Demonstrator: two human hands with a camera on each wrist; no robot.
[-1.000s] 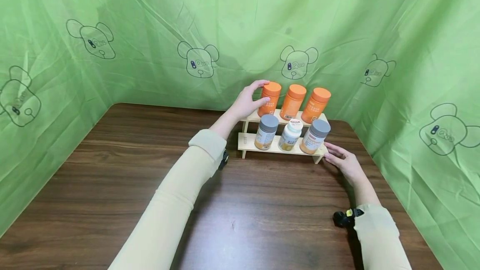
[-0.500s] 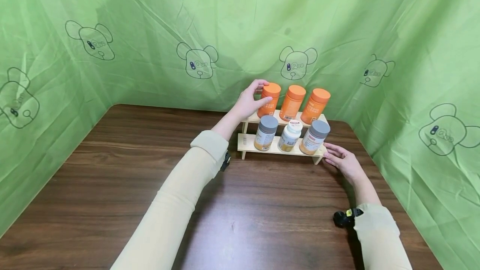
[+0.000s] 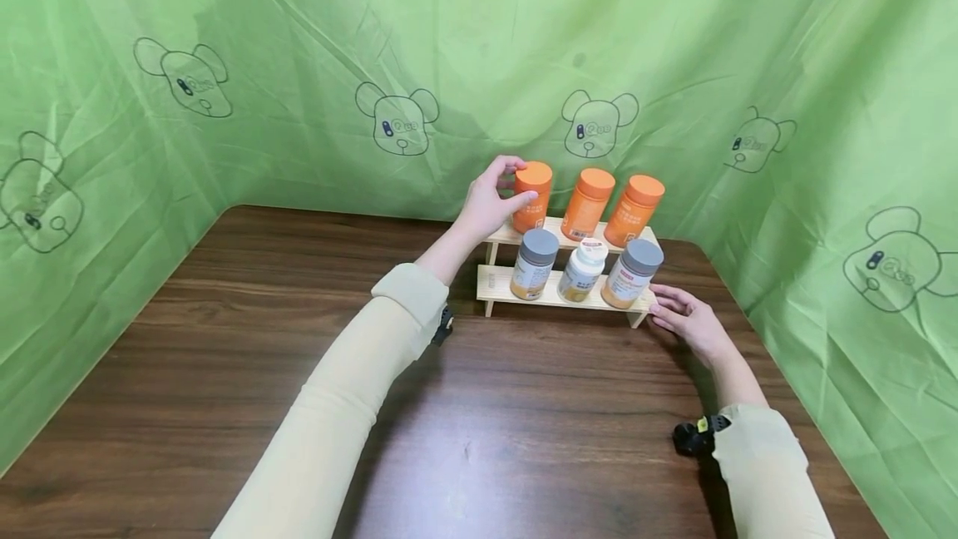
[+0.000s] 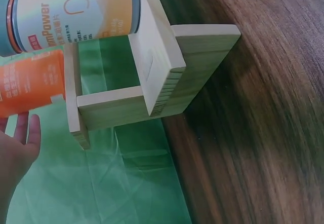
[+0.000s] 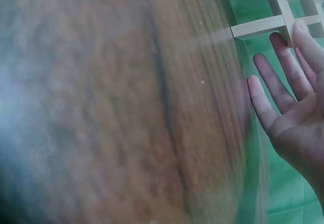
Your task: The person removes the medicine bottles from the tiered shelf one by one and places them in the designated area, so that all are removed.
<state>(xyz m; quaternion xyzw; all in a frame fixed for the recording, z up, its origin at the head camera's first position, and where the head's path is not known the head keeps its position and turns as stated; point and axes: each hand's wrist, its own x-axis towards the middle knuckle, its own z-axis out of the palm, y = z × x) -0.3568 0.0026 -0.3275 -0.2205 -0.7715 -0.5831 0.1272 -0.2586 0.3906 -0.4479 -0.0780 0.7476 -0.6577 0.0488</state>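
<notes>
A two-tier wooden rack [image 3: 494, 283] stands at the back of the table. Three orange bottles stand on its upper tier. My left hand [image 3: 512, 183] grips the leftmost orange bottle [image 3: 533, 200], fingers over the cap's edge and thumb on the front. In the left wrist view the same bottle [image 4: 30, 87] lies above my palm [image 4: 15, 153]. The lower tier holds a grey-capped bottle [image 3: 533, 266], a white bottle [image 3: 581, 271] and another grey-capped bottle [image 3: 630, 274]. My right hand [image 3: 677, 314] lies flat, straight fingers [image 5: 283, 89] touching the rack's right end [image 5: 260, 27].
The dark wooden table [image 3: 224, 331] spreads toward me in front of the rack. Green cloth with bear prints [image 3: 397, 119] hangs close behind and on both sides. The table's right edge [image 3: 786, 389] runs near my right forearm.
The leftmost orange bottle has shifted a little to the left in my left hand, away from the middle one. My right hand has stayed at the rack's end.
</notes>
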